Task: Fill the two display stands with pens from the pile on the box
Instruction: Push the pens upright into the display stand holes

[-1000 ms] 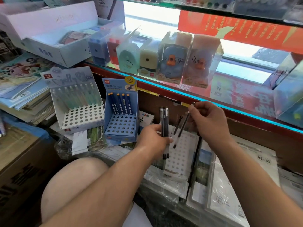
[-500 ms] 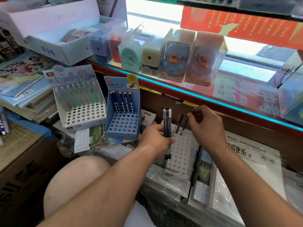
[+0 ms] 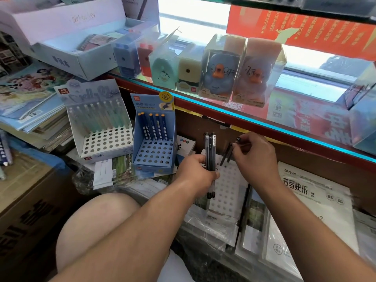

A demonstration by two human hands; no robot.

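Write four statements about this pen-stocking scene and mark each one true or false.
1. The left hand holds a bundle of black pens upright in its grip. True.
2. Every hole in the blue stand is filled. False: it holds only one row of dark blue pens at the back, and the holes in front are empty.
3. The right hand pinches the top of a black pen that leans over the white perforated stand. True.
4. The blue duck figure lies on the floor. False: it stands inside a clear box on the glass shelf.
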